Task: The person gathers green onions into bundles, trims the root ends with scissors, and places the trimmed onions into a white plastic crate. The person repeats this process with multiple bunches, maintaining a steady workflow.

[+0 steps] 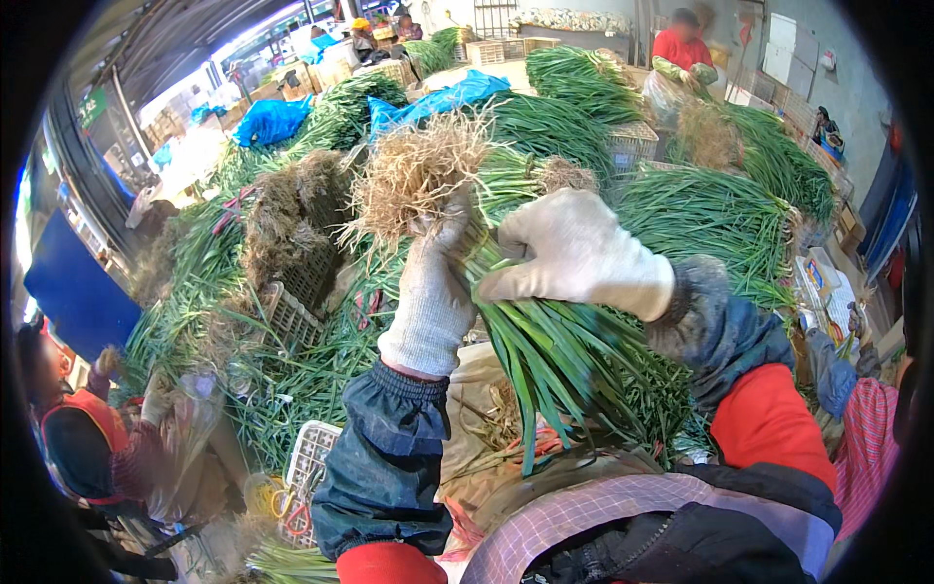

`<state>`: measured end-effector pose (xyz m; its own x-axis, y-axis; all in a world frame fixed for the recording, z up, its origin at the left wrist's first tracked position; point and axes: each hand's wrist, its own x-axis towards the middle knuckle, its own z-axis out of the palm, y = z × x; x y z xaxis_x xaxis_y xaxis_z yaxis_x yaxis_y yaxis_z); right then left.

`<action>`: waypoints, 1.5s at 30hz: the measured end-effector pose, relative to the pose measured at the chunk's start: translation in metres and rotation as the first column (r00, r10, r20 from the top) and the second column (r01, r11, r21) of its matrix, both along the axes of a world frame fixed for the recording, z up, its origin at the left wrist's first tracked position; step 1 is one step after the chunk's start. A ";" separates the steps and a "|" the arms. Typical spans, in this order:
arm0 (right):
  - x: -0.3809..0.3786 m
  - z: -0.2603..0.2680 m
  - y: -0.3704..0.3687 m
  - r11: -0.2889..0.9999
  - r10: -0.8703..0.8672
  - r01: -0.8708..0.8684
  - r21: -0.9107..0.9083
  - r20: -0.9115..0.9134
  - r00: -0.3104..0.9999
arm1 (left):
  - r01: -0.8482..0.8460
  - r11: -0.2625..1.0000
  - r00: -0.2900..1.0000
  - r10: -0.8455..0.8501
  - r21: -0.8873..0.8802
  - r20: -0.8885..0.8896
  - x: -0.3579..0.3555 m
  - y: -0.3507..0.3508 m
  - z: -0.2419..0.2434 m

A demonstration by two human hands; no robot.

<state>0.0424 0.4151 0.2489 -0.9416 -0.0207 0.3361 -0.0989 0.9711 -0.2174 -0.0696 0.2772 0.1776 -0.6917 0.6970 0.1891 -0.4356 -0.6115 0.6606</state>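
A bunch of green garlic (543, 358) hangs before my chest, its pale dry roots (419, 171) pointing up and away and its long leaves falling toward my lap. My left hand (436, 281), in a white knit glove, is closed around the stems just below the roots. Lower on the same bunch, my right hand (584, 252) in a stained white glove has thumb and fingers at the stems where the leaves begin. Its far fingers are partly hidden. Beneath the leaves lies a tan cloth (474, 379) with dry trimmings on it.
Piles of green garlic (700, 219) surround me, some on plastic crates (295, 317). Scissors (298, 518) with red handles lie by a white basket (314, 445) at lower left. People work at left (87, 438), far right (861, 431) and back right (682, 55).
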 end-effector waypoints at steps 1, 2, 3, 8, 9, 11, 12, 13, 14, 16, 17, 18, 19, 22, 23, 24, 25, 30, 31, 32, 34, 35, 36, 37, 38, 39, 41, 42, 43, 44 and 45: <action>-0.005 -0.009 -0.001 0.997 -0.013 0.016 0.070 -0.044 0.999 | 0.009 1.000 1.000 -0.009 -0.013 -0.022 0.002 0.000 0.001; -0.007 -0.011 0.000 1.000 -0.003 0.002 0.006 0.012 1.000 | -0.028 0.990 0.963 -0.010 -0.137 -0.269 -0.008 0.001 -0.010; -0.009 -0.007 -0.002 1.000 0.008 -0.008 0.003 0.054 0.999 | -0.017 0.996 0.978 -0.002 -0.093 -0.210 -0.007 0.000 -0.011; -0.014 -0.011 0.010 0.807 0.280 -0.202 -0.556 0.059 0.958 | 0.093 0.996 0.995 -0.092 0.016 -0.023 0.006 0.004 -0.001; -0.012 -0.009 0.007 0.614 0.303 -0.164 -0.772 0.038 0.952 | 0.118 0.993 0.992 -0.118 0.010 -0.036 0.009 0.003 0.002; -0.007 -0.007 0.007 0.331 0.339 -0.143 -0.933 -0.024 0.941 | 0.158 0.987 0.987 -0.158 -0.008 -0.031 0.009 0.003 0.002; -0.003 -0.007 0.011 0.288 0.358 -0.173 -0.942 -0.062 0.932 | 0.164 0.986 0.986 -0.164 -0.024 0.017 0.014 0.002 0.008; 0.001 -0.006 0.014 0.245 0.374 -0.201 -0.948 -0.099 0.922 | 0.173 0.984 0.983 -0.170 -0.040 0.065 0.018 0.002 0.010; 0.004 -0.001 0.016 0.284 0.394 -0.187 -0.940 -0.064 0.917 | 0.186 0.982 0.978 -0.187 -0.025 -0.087 0.012 0.007 0.006; -0.002 -0.006 0.023 0.900 0.214 -0.285 -0.330 -0.235 0.948 | 0.099 0.995 0.957 -0.094 0.006 -0.273 0.007 0.013 -0.002; -0.004 -0.008 0.025 0.982 0.186 -0.163 0.094 -0.359 0.914 | 0.018 1.000 0.950 -0.010 0.025 -0.311 0.006 0.017 -0.008; -0.007 -0.005 0.020 0.972 0.217 -0.129 0.197 -0.537 0.815 | -0.142 0.990 0.866 0.124 0.000 -0.485 0.000 0.020 -0.022; -0.006 -0.002 0.016 0.960 0.245 -0.115 0.254 -0.572 0.782 | -0.299 0.954 0.727 0.233 0.008 -0.646 -0.007 0.024 -0.034; -0.004 -0.003 0.015 0.917 0.289 -0.002 0.398 -0.662 0.692 | -0.399 0.917 0.474 0.227 0.022 -0.851 -0.015 0.024 -0.034; -0.005 -0.001 0.015 0.909 0.307 0.004 0.418 -0.675 0.671 | -0.425 0.905 0.360 0.146 -0.023 -0.921 -0.017 0.015 -0.028; -0.007 0.000 0.015 0.901 0.324 0.009 0.433 -0.688 0.650 | -0.457 0.888 0.234 0.060 -0.055 -0.970 -0.016 0.004 -0.017; -0.005 0.002 0.016 0.891 0.339 0.024 0.454 -0.699 0.630 | -0.476 0.877 0.101 -0.017 -0.064 -0.995 -0.014 -0.004 -0.006; 0.004 0.014 0.024 0.814 0.372 0.203 0.544 -0.757 0.538 | 0.111 0.978 0.890 -0.177 -0.178 -0.420 0.022 0.003 0.021; 0.003 0.016 0.031 0.822 0.349 0.279 0.496 -0.827 0.441 | 0.133 0.967 0.905 -0.208 -0.218 -0.372 0.024 0.002 0.021; 0.007 0.024 0.043 0.829 0.284 0.331 0.451 -0.849 0.446 | 0.110 0.974 0.924 -0.174 -0.198 -0.340 0.024 0.004 0.017; 0.016 0.039 0.050 0.950 -0.006 0.274 0.152 -0.866 0.500 | 0.042 0.985 0.956 -0.089 -0.168 -0.279 0.018 0.003 0.001; 0.020 0.045 0.050 0.975 -0.210 0.184 -0.125 -0.790 0.576 | 0.007 0.988 0.968 -0.045 -0.153 -0.248 0.017 0.001 -0.002; 0.020 0.050 0.060 0.946 -0.319 0.289 -0.150 -0.599 0.734 | -0.028 0.991 0.962 -0.007 -0.128 -0.271 0.015 -0.002 -0.001; 0.009 0.042 0.088 0.898 -0.344 0.432 0.083 -0.483 0.806 | 0.051 0.995 0.976 -0.068 -0.087 -0.208 0.009 -0.001 -0.006; 0.004 0.023 0.098 0.742 -0.365 0.559 0.372 -0.476 0.800 | 0.055 0.997 0.978 -0.063 -0.048 -0.201 0.006 0.002 -0.007; 0.005 0.014 0.103 0.797 -0.330 0.449 0.404 -0.330 0.884 | 0.049 0.999 0.981 -0.051 -0.012 -0.190 0.001 0.002 -0.008; 0.007 0.000 0.108 0.904 -0.233 0.218 0.367 -0.004 0.972 | 0.070 0.997 0.986 -0.066 0.022 -0.156 0.002 -0.002 0.001; 0.005 -0.005 0.107 0.997 -0.039 0.045 -0.057 0.107 0.994 | 0.064 0.996 0.989 -0.054 0.068 -0.140 0.005 -0.005 0.004; 0.008 -0.011 0.104 0.876 0.170 -0.087 -0.475 0.135 0.976 | 0.074 0.990 0.991 -0.060 0.120 -0.119 0.006 -0.004 0.005; -0.001 -0.033 0.100 0.659 0.375 -0.235 -0.714 0.042 0.926 | 0.121 0.985 0.987 -0.106 0.124 -0.119 0.002 -0.005 0.002; -0.010 -0.055 0.092 0.365 0.522 -0.335 -0.868 -0.107 0.846 | 0.144 0.978 0.985 -0.127 0.153 -0.115 0.003 -0.003 0.001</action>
<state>0.0321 0.5075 0.1937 -0.9291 -0.2400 0.2814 -0.3191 0.1356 -0.9380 -0.0668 0.2747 0.1782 -0.5637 0.7377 0.3715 -0.4555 -0.6528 0.6053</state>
